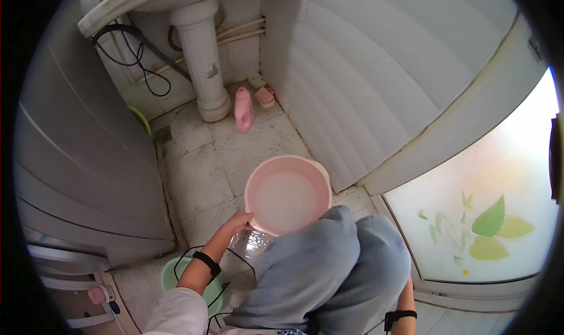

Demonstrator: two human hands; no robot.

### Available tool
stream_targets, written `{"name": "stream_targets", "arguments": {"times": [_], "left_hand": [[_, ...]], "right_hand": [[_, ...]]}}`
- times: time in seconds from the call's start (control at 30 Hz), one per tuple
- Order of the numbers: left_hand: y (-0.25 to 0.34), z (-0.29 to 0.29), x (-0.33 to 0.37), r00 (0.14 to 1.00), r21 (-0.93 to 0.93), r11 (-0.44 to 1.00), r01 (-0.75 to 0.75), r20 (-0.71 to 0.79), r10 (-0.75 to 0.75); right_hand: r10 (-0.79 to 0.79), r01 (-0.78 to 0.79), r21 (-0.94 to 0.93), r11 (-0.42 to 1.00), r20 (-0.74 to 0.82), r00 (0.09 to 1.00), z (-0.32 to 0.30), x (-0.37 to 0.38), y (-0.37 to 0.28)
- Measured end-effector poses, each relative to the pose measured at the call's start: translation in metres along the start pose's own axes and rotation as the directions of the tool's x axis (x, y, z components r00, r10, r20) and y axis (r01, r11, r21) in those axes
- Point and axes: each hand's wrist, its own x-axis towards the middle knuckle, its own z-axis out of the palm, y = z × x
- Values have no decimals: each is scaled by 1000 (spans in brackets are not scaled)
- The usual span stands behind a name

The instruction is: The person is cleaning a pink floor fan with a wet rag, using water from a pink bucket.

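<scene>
Small bathroom — white pedestal sink (pixel 201 50), exposed wall pipes (pixel 242 34), tiled floor (pixel 197 170), frosted leaf-patterned panel (pixel 470 208)

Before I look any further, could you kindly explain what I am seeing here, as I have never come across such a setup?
There is no robot here, just a person using bare hands. The picture comes from the left of two wide cameras worn on the head, looking down, so straight edges bend near the rim.

Below are the person's knees in blue jeans. The left hand holds the rim of a pink basin containing cloudy liquid. The right hand is hidden behind the leg.

On the tiled floor, a pink bottle stands near the sink pedestal, and a green tub sits beneath the left forearm.
</scene>
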Motion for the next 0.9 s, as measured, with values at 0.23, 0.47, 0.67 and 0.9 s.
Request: {"name": "stream_targets", "arguments": {"times": [0.23, 0.47, 0.67, 0.9], "left_hand": [[35, -22, 34, 996, 163, 987, 3, -85, 11], [72, -46, 71, 983, 361, 932, 32, -180, 36], [103, -65, 81, 998, 568, 822, 42, -69, -4], [114, -50, 65, 998, 504, 862, -56, 59, 31]], "right_hand": [[-346, 337, 83, 938, 259, 902, -3, 14, -227], [-519, 499, 180, 848, 471, 713, 27, 36, -351], [-688, 702, 239, 671, 554, 469, 104, 68, -446], [-778, 889, 160, 428, 566, 272, 244, 81, -481]]}}
